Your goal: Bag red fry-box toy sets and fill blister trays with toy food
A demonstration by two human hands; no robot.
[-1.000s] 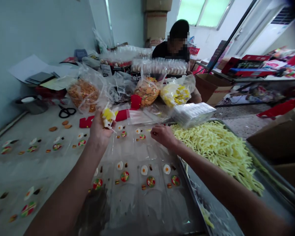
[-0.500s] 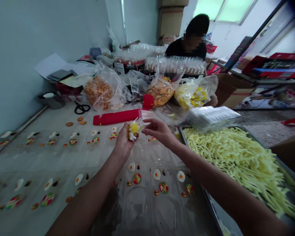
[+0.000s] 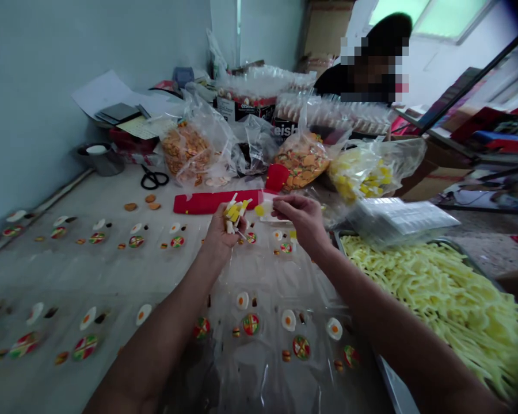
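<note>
My left hand [image 3: 219,231] is closed round a bunch of small yellow-and-white stick pieces [image 3: 236,214], their ends poking out above the fingers. To its right, my right hand [image 3: 305,221] pinches one yellow-and-white piece [image 3: 259,210] between thumb and fingertips, the yellow end pointing left. Below both hands lie rows of clear plastic trays [image 3: 246,368]. Their hollows hold miniature foods: a fried egg [image 3: 242,300], a round red-and-green pizza-like piece [image 3: 251,324], a tiny burger [image 3: 236,332] and a small dark piece. A red strip [image 3: 216,202] lies just beyond my hands.
A metal tray [image 3: 386,374] of pale yellow strips [image 3: 431,299] stands at right, with stacked clear trays [image 3: 408,219] on its far edge. Behind are bags of orange pieces [image 3: 187,150] and yellow pieces [image 3: 366,178], plus scissors [image 3: 154,179]. A person [image 3: 328,80] sits across the table.
My right hand has drawn away to the right from my left hand, with one yellow-and-white piece in its fingertips. The view has shifted, so the background sits farther right.
</note>
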